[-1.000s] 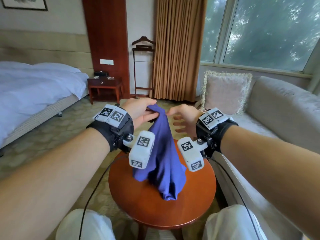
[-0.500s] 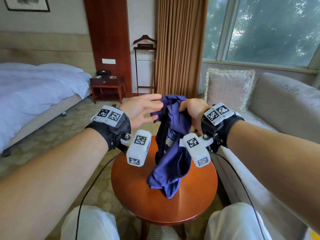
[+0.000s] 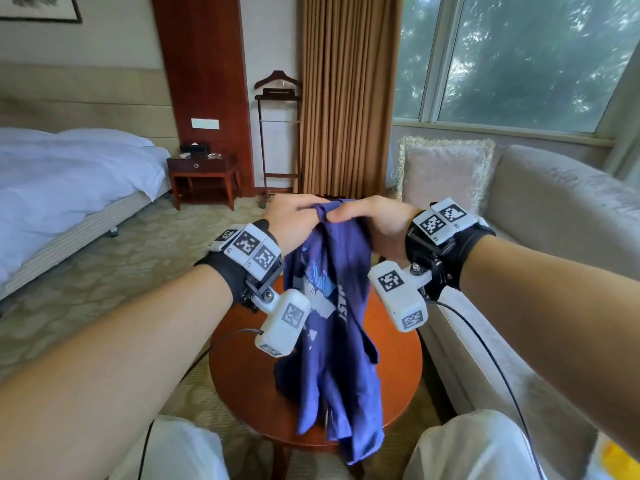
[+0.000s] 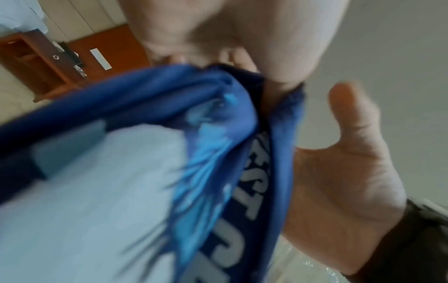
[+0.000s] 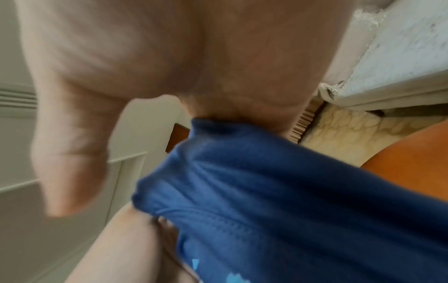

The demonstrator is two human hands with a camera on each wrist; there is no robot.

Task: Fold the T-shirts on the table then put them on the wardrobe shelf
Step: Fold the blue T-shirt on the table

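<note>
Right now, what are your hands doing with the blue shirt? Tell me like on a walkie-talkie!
Left hand and right hand both pinch the shirt's top edge. Blue T-shirt hangs bunched, unfolded, over the round table. Nothing in the way.

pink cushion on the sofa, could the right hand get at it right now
Probably not yet: the right hand is gripping the blue T-shirt together with the left hand. The path to the cushion looks unobstructed otherwise.
</note>
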